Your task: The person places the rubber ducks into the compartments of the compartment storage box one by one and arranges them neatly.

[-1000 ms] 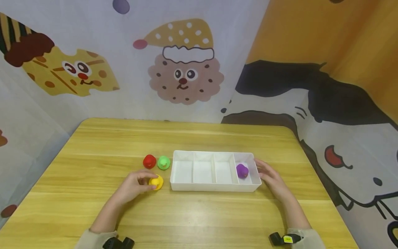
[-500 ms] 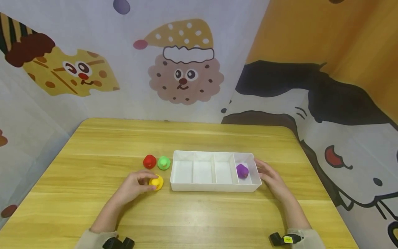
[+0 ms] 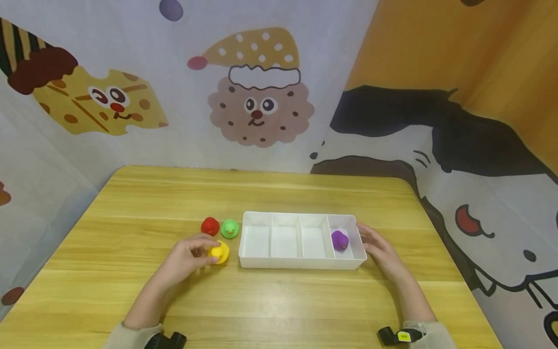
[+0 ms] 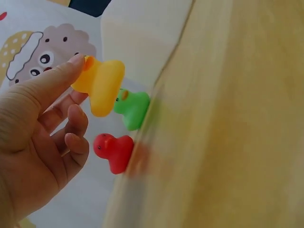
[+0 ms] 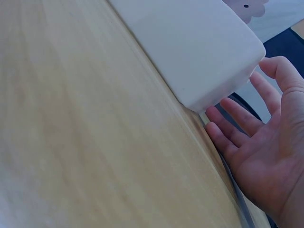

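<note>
My left hand (image 3: 185,258) pinches a yellow rubber duck (image 3: 222,251) between thumb and fingertips. In the left wrist view that yellow duck (image 4: 106,85) is raised off the tabletop, its base turned to the camera. Just beyond it stand a red rubber duck (image 3: 210,226) and a green rubber duck (image 3: 229,229). To their right lies a long white tray (image 3: 301,263) divided into compartments. A purple rubber duck (image 3: 340,240) sits in its rightmost compartment. At the tray's right end my right hand (image 3: 385,253) rests its loosely extended fingers against the outer wall.
A wooden table (image 3: 279,305) carries everything. Behind it hangs a curtain (image 3: 174,97) printed with cartoon figures. Walls between the tray's compartments rise to about its rim.
The left hand has raised the yellow duck slightly from where it stood on the table. The right hand, the tray and the other ducks stay in place.
</note>
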The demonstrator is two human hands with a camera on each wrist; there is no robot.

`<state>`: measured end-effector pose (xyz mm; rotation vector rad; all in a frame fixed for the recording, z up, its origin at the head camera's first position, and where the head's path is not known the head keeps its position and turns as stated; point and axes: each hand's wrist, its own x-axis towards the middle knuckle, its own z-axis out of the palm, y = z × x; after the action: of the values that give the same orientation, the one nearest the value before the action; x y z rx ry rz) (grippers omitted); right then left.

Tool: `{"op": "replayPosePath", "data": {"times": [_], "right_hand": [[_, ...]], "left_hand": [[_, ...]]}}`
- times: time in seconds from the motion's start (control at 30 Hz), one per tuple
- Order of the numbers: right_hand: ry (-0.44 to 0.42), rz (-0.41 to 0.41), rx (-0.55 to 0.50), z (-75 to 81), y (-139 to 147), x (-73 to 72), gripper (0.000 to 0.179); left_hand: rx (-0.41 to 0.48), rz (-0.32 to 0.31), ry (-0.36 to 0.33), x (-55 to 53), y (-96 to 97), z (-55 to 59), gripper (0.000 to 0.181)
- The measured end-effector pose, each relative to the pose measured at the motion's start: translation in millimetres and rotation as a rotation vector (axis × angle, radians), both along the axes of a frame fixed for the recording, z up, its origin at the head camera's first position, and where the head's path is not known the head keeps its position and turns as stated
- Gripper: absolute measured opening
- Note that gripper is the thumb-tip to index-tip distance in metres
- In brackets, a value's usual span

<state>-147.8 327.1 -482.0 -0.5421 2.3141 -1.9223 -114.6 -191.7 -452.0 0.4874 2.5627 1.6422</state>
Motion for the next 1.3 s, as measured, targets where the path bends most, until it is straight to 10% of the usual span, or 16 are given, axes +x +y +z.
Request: {"op": "replayPosePath", "data": {"times": [1.3], "right_hand": [[0.002,-0.022,0.011,0.0,-1,0.9,0.048]], "left_hand": [[0.069,-0.162,0.104,-10.0,58.4,56.6,0.031]]}}
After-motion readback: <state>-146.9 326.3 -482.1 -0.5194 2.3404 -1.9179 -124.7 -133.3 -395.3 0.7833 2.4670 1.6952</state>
